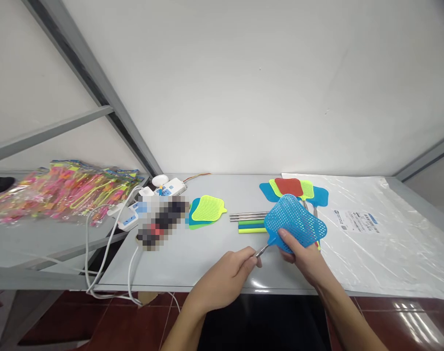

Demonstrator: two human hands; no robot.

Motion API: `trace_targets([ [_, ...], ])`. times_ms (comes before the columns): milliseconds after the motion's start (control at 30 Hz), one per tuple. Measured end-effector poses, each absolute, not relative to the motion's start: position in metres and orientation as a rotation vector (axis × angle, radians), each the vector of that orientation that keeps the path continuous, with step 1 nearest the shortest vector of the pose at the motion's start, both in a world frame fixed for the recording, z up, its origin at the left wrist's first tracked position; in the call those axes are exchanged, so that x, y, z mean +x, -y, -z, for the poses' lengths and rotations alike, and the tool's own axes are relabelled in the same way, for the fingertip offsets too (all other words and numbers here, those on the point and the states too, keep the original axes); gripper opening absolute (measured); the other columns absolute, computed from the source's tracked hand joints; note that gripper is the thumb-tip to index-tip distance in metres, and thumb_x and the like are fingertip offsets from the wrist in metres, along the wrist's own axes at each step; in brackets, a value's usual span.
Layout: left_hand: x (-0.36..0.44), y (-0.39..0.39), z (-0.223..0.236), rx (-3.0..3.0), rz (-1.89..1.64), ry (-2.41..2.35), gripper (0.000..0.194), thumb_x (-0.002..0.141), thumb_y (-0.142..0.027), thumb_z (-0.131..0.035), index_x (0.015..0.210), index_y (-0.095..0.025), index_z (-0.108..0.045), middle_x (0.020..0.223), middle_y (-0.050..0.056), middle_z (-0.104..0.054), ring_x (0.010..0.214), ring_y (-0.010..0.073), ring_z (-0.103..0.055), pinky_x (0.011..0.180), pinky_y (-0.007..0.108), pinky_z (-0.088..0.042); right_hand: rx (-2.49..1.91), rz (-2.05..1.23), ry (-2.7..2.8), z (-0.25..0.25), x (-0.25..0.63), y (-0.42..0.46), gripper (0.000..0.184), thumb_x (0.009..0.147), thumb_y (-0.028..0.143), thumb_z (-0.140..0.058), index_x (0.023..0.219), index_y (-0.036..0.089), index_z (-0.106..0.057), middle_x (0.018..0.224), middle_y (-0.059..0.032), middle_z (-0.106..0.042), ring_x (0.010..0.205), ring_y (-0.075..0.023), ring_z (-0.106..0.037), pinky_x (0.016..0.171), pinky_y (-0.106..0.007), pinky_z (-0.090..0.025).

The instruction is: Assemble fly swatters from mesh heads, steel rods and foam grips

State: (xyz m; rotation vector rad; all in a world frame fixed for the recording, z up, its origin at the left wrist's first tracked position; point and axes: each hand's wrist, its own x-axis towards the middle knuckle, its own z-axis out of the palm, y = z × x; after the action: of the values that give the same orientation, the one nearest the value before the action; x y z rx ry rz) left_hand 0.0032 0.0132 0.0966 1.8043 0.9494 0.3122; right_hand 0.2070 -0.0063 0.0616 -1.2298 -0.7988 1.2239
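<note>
Gripping a slim metal rod (pixel 261 251), left hand (pixel 229 274); right hand (pixel 303 256) pinching the flat, perforated blue swatter head (pixel 291 217) at rod's end. Smooth grey tabletop (pixel 171 265) below, white wall (pixel 258 107) beyond. Right of right hand, crinkled plastic sheet (pixel 383 258). Ahead-left of left hand, yellow mesh head (pixel 209 208), farther out a power strip (pixel 175 186). Straight ahead, metal rods (pixel 246 216) and coloured tubes (pixel 250 226), right ends hidden by blue swatter head.

A broad blue perforated swatter head (pixel 291 217) is held tilted above the bench (pixel 163 268), its narrow neck (pixel 272 240) meeting a thin silvery rod (pixel 262 250).
</note>
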Motion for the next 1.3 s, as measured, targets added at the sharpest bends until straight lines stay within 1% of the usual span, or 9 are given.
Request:
trace_targets([
  [167,0.008,-0.009,-0.096,1.980,-0.313,-1.056,0.038,0.101,-0.045,-0.028,0.088,-0.023,-0.055,0.070,0.001,-0.055,0.069,0.0195,-0.051,0.062,0.028,-0.032,-1.238,-1.231,0.756,-0.068,0.207,0.006,0.043,0.071,0.047,-0.076,0.067,0.022,-0.041,0.054,0.0079,-0.036,0.044,-0.0068,-0.030,0.040,-0.020,-0.023],
  [333,0.013,-0.007,-0.095,2.139,-0.255,-1.160,0.032,0.100,-0.044,-0.030,0.087,-0.024,-0.052,0.067,0.003,-0.054,0.062,0.0213,-0.051,0.058,0.029,-0.025,-1.263,-1.225,0.755,-0.059,0.207,0.008,0.045,0.076,0.050,-0.072,0.063,0.022,-0.038,0.051,0.0079,-0.035,0.043,-0.0067,-0.029,0.040,-0.021,-0.024],
  [467,0.013,-0.012,-0.096,2.106,-0.267,-1.118,0.034,0.101,-0.042,-0.029,0.084,-0.023,-0.052,0.070,0.002,-0.056,0.070,0.0214,-0.053,0.061,0.029,-0.028,-1.272,-1.221,0.798,-0.054,0.207,0.008,0.047,0.080,0.049,-0.068,0.059,0.022,-0.035,0.046,0.0081,-0.033,0.041,-0.0068,-0.029,0.041,-0.022,-0.024],
  [567,0.016,-0.013,-0.096,1.999,-0.321,-1.077,0.030,0.101,-0.041,-0.030,0.095,-0.025,-0.055,0.077,0.001,-0.059,0.073,0.0203,-0.053,0.063,0.028,-0.031,-1.268,-1.241,0.845,-0.053,0.207,0.007,0.046,0.082,0.049,-0.065,0.058,0.022,-0.036,0.045,0.0080,-0.032,0.042,-0.0077,-0.030,0.042,-0.023,-0.024],
  [633,0.021,-0.011,-0.093,1.959,-0.348,-1.087,0.029,0.101,-0.040,-0.030,0.100,-0.025,-0.054,0.077,0.000,-0.058,0.071,0.0197,-0.053,0.062,0.028,-0.031,-1.270,-1.259,0.877,-0.053,0.204,0.008,0.044,0.081,0.048,-0.067,0.058,0.022,-0.039,0.046,0.0072,-0.036,0.043,-0.0087,-0.032,0.043,-0.024,-0.026],
  [800,0.033,-0.005,-0.080,1.964,-0.353,-1.133,0.031,0.101,-0.038,-0.028,0.085,-0.023,-0.049,0.074,0.001,-0.058,0.068,0.0194,-0.052,0.059,0.029,-0.027,-1.360,-1.244,0.907,-0.045,0.192,0.017,0.033,0.073,0.041,-0.075,0.060,0.020,-0.053,0.054,0.0041,-0.047,0.052,-0.0117,-0.041,0.048,-0.026,-0.033],
  [1000,0.040,0.007,-0.065,1.936,-0.266,-1.175,0.032,0.102,-0.042,-0.023,0.089,-0.024,-0.045,0.074,0.002,-0.060,0.065,0.0205,-0.051,0.058,0.030,-0.024,-1.375,-1.211,0.856,-0.036,0.192,0.022,0.031,0.072,0.039,-0.076,0.061,0.020,-0.054,0.056,0.0036,-0.051,0.052,-0.0122,-0.043,0.049,-0.027,-0.034],
  [1167,0.033,0.017,-0.070,1.837,-0.250,-1.125,0.033,0.102,-0.044,-0.025,0.085,-0.024,-0.045,0.073,0.000,-0.056,0.069,0.0191,-0.052,0.060,0.028,-0.026,-1.337,-1.111,0.825,-0.042,0.218,0.014,0.037,0.073,0.038,-0.075,0.058,0.021,-0.046,0.050,0.0062,-0.041,0.045,-0.0094,-0.034,0.043,-0.026,-0.027],
  [1300,0.025,0.016,-0.079,1.848,-0.245,-1.106,0.035,0.102,-0.047,-0.026,0.085,-0.024,-0.047,0.075,-0.001,-0.057,0.072,0.0184,-0.053,0.061,0.028,-0.027,-1.254,-1.003,0.810,-0.053,0.233,0.002,0.035,0.075,0.038,-0.073,0.066,0.022,-0.043,0.056,0.0078,-0.039,0.045,-0.0078,-0.031,0.043,-0.025,-0.027],
])
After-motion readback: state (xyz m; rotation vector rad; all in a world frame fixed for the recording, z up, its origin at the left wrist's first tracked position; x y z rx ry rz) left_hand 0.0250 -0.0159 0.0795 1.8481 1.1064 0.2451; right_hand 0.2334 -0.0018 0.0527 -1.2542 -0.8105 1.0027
